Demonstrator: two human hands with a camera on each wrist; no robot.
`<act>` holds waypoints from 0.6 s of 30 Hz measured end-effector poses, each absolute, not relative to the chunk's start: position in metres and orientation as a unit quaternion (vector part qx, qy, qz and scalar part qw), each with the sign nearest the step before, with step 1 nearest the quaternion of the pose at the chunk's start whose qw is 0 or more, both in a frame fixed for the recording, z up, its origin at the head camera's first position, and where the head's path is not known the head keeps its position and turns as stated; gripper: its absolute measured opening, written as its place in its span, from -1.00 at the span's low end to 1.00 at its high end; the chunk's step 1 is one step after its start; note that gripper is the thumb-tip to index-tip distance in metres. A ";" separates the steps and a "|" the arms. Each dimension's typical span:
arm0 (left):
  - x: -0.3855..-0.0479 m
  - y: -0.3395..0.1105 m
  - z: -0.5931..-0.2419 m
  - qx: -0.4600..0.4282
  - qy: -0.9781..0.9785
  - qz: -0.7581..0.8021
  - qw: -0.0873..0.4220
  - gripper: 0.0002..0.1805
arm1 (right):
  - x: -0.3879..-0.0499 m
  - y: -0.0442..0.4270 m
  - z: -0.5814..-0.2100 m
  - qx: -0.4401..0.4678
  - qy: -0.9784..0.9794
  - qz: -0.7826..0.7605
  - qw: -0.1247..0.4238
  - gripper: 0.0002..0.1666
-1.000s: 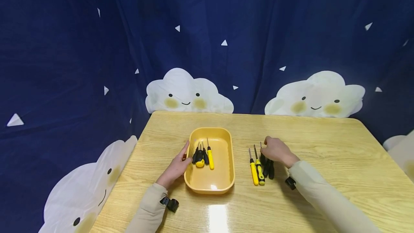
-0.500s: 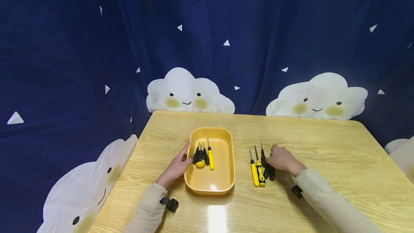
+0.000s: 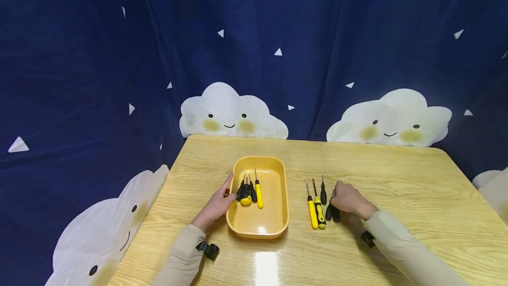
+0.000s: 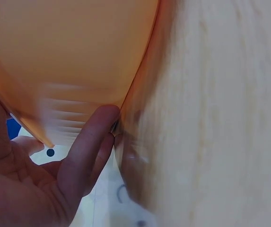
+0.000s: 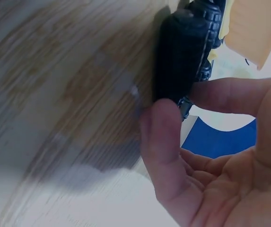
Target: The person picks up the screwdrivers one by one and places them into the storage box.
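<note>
My left hand point(image 3: 216, 204) holds the left rim of a yellow plastic tray point(image 3: 257, 235), its thumb over the edge and its fingers against the outer wall. Inside the tray lie several screwdrivers, among them one with a yellow handle point(image 3: 259, 197). To the right of the tray, my right hand point(image 3: 349, 198) pinches a black-handled screwdriver point(image 5: 180, 52) at the blade end of its handle, between thumb and fingertip. A second black screwdriver point(image 3: 328, 212) lies close beside it. The blades of both are hidden by the fingers.
Left of the right hand lie a small black screwdriver point(image 3: 323, 196), a yellow-and-black screwdriver point(image 3: 319, 216) and a yellow screwdriver point(image 3: 312, 216), side by side. All rest on a wooden table point(image 3: 397, 175). A dark blue curtain point(image 3: 301, 21) with clouds hangs behind it.
My right hand has let go of the small black screwdriver in the row and shifted right and nearer, onto the black screwdrivers beside it. The left hand and tray have stayed still.
</note>
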State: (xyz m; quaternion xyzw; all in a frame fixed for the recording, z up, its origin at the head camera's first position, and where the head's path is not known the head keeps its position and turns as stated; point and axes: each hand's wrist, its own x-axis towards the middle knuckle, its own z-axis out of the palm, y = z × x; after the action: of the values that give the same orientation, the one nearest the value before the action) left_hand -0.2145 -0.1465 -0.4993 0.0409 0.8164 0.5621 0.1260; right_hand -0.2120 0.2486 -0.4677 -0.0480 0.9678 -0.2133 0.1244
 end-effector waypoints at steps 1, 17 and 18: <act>-0.215 -0.146 -0.499 0.041 0.816 0.562 0.125 -0.22 | -0.212 0.248 -0.468 -0.047 0.967 -0.215 0.126 -0.81; -0.214 -0.146 -0.498 0.040 0.818 0.561 0.122 -0.24 | -0.194 0.249 -0.465 -0.059 0.965 -0.208 0.148 -0.72; -0.214 -0.146 -0.498 0.039 0.817 0.562 0.124 -0.24 | -0.193 0.248 -0.465 -0.055 0.964 -0.211 0.151 -0.72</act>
State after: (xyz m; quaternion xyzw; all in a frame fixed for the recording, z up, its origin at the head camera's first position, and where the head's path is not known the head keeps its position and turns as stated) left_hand -0.2141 -0.1461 -0.4981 0.0393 0.8170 0.5617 0.1241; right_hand -0.1930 0.2481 -0.4652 -0.0547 0.9641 -0.2111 0.1512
